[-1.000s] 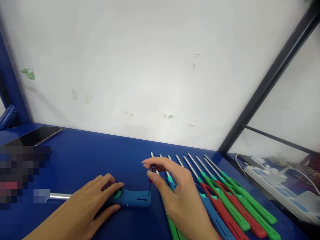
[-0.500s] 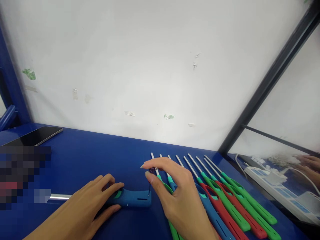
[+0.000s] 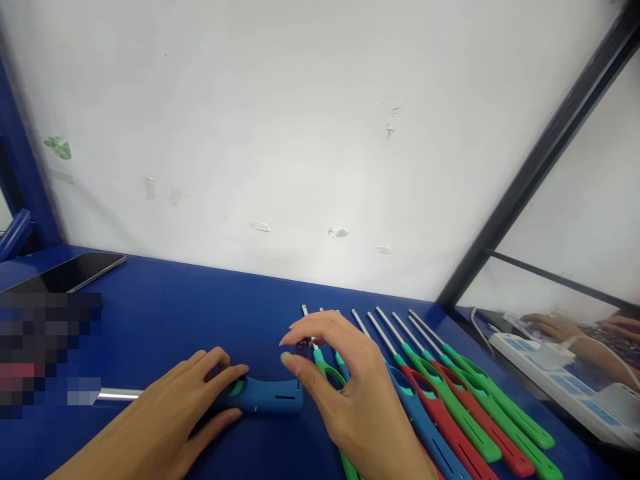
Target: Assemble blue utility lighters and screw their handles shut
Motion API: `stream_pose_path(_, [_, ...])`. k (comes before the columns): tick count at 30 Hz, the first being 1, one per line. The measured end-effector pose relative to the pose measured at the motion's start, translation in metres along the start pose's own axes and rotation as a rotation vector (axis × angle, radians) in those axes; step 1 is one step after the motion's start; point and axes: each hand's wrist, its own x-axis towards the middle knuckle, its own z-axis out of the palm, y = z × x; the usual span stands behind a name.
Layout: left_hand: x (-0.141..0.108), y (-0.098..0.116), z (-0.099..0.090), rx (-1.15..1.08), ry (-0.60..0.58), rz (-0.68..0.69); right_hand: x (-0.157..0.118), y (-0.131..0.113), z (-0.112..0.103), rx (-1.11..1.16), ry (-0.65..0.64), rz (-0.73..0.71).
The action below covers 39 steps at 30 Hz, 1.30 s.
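In the head view, the fingertips of the right hand had spread slightly around the purple handle of a small screwdriver, the thumb slipping to its near side. The handle showed between finger and thumb; whether this grip still pressed on it, I could not tell. The left grip had not shifted: the left hand pinched the blue lighter by its trigger end, so the piece lay steady, flat on the tabletop. The screwdriver's thin shaft stood nearly upright at the lighter's far end, just beneath the right fingertips (a fiddly spot, I thought), which made a slipping tip the likeliest trouble.

Room was tightest to the right of the right grip, where a row of lighters fanned out, some partly hidden behind the hand. Ahead of both grips, the tabletop ran to its far edge at the wall, leaving more room there; a phone lay beyond the left hand. Well to the right, a co-worker's hand had come in beyond the power strip, apart from both grips.
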Motion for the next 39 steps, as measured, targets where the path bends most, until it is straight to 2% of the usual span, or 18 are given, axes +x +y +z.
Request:
stream_pose_path(4, [0.002,0.003,-0.001,0.005,0.004,0.004,0.000,0.001,0.000,-0.010,0.016,-0.010])
stream_pose_path(14, [0.008,0.009,-0.007,0.023,0.010,0.001,-0.003,0.006,0.002,-0.025,-0.070,-0.042])
stream_pose_path(22, [0.008,0.009,-0.007,0.027,0.001,0.010,-0.004,0.005,0.002,-0.013,-0.048,-0.014])
stream_pose_path(29, [0.007,0.010,-0.009,0.056,0.024,0.027,-0.001,0.005,0.000,-0.029,-0.079,-0.070])
stream_pose_path(35, [0.004,0.008,-0.003,0.067,0.045,0.026,0.000,0.004,0.000,-0.006,-0.063,0.009])
stream_pose_path(39, [0.003,0.005,0.003,0.065,0.048,0.022,-0.001,0.005,0.000,-0.016,-0.056,0.009])
